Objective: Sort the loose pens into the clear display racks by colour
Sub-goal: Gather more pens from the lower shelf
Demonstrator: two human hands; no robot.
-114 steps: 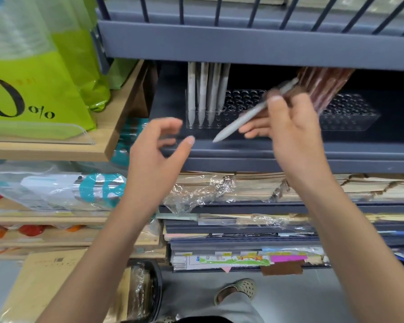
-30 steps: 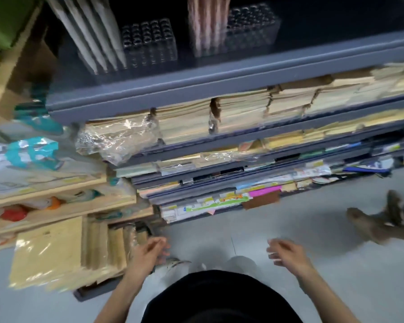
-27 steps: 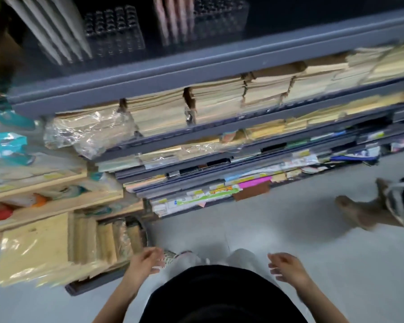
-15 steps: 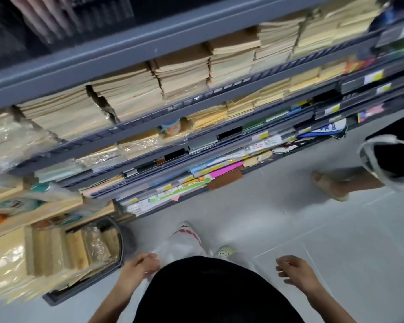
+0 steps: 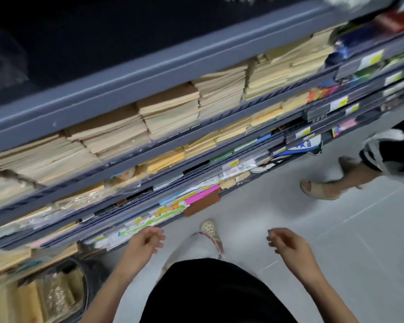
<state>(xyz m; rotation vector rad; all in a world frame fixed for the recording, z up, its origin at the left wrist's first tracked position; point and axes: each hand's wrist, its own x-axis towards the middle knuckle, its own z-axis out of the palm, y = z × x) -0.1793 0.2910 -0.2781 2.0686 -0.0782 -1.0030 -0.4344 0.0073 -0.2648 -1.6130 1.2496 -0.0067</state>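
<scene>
my left hand [image 5: 145,240] and right hand [image 5: 287,243] hung low over the floor [image 5: 336,252], fingers [image 5: 156,236] loosely curled and holding nothing, no loose pen in sight, and the dark top shelf [image 5: 149,73], where a clear blur [image 5: 2,59] might have been a rack, lay well above both, nearer my left.

We are in a stationery shop. The grey shelves [image 5: 149,73] carry stacks of brown paper goods [image 5: 168,108]. Yellow price labels [image 5: 338,103] sit on the shelves' front edges. In front of the shelves, another person's foot [image 5: 317,188] stands on the tiled floor [image 5: 336,241].
</scene>
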